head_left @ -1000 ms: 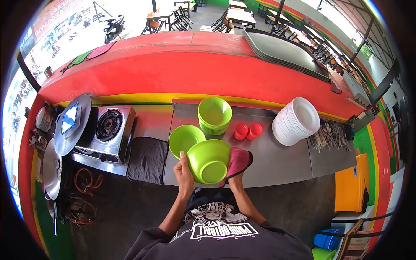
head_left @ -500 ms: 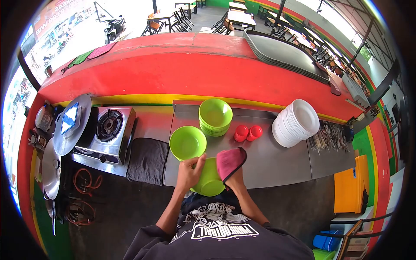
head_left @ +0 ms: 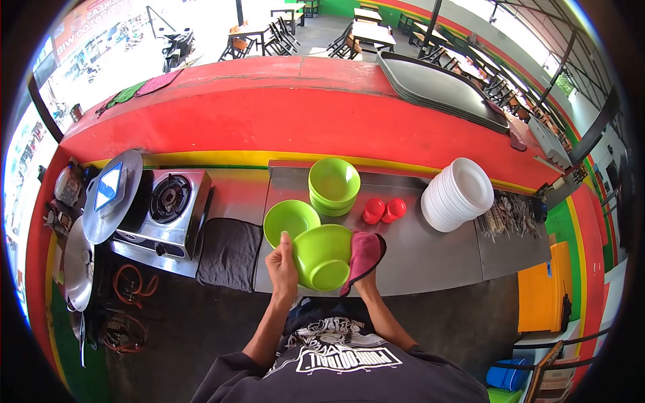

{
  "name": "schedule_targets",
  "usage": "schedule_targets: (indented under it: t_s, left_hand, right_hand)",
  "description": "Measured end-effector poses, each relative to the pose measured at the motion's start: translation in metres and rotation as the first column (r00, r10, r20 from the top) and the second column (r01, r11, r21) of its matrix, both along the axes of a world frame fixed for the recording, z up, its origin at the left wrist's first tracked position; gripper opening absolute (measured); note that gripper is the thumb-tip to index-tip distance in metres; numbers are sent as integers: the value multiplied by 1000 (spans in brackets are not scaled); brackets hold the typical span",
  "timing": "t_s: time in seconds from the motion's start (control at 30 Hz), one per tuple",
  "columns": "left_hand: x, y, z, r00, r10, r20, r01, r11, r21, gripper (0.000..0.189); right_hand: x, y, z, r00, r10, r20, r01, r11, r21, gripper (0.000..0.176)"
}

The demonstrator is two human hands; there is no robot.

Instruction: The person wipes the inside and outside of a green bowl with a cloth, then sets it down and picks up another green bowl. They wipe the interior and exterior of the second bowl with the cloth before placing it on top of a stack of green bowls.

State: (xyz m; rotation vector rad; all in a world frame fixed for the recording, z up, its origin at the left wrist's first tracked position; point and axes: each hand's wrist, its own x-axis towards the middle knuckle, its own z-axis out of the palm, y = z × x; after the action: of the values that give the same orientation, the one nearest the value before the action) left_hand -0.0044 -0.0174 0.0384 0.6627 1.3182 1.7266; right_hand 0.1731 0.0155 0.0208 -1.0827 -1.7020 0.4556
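Observation:
A green bowl is held up in front of me, tilted so that its outer side and foot ring show. My left hand grips its left rim, thumb up along the edge. Over my right hand lies a pink cloth with dark edging, pressed against the bowl's right side; the cloth covers most of those fingers. Just behind the held bowl sits another green bowl on the metal counter. Farther back rises a stack of green bowls.
Two red cups stand right of the bowl stack. Beyond them are stacked white plates and a heap of cutlery. To the left are a dark cloth and a gas stove. Trays rest on the red ledge.
The held bowl has been raised and turned, so its foot now faces lower right. My left hand has shifted slightly left along the rim, and the pink cloth has moved down against the bowl's side.

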Motion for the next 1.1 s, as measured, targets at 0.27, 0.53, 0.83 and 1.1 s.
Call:
schedule_targets:
  t_s: [0.27, 0.53, 0.83, 1.1]
  left_hand:
    - [9, -8, 4, 994, 79, -71, -73, 995, 73, 55]
    - [-15, -8, 23, 871, -283, -402, 301, 953, -20, 46]
    - [1, -9, 17, 739, -339, -582, 339, 934, -113, 42]
    - [5, -13, 16, 836, -287, -468, 306, 951, -37, 44]
  right_hand:
    - [7, -6, -24, 975, -76, -208, 5, 945, -326, 18]
    - [20, 16, 25, 873, 178, 454, -53, 960, -275, 14]
    - [-13, 2, 38, 905, 5, 425, -122, 961, 248, 15]
    - [-23, -14, 55, 837, 278, -472, -461, 822, -334, 11]
